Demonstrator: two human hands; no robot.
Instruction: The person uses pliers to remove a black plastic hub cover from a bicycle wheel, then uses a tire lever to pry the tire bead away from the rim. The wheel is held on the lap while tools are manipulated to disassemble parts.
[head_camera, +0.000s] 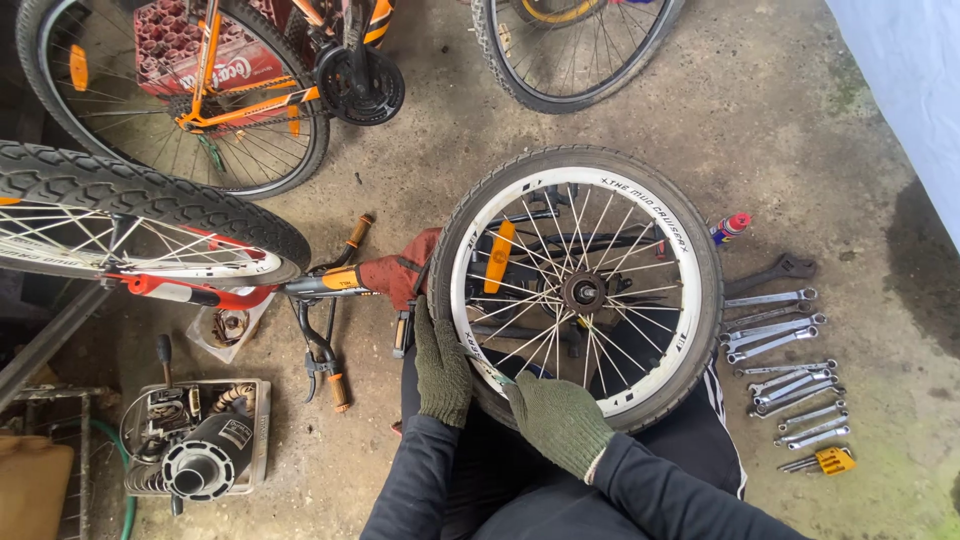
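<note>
Gloved hands work at the near edge of a small spoked bicycle wheel with a white rim and black tyre (578, 290), which stands upright against the person's lap. The left hand (441, 368), in a green knitted glove, is curled over the tyre's lower left side, fingers wrapped around it. The right hand (557, 418) presses closed on the tyre's bottom, pinching a thin metal tool (487, 367) that lies between both hands. Right of the right hand, a row of silver spanners (785, 355) lies on the concrete floor (780, 130).

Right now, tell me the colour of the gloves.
Dark olive green, on both hands; head view.
</note>
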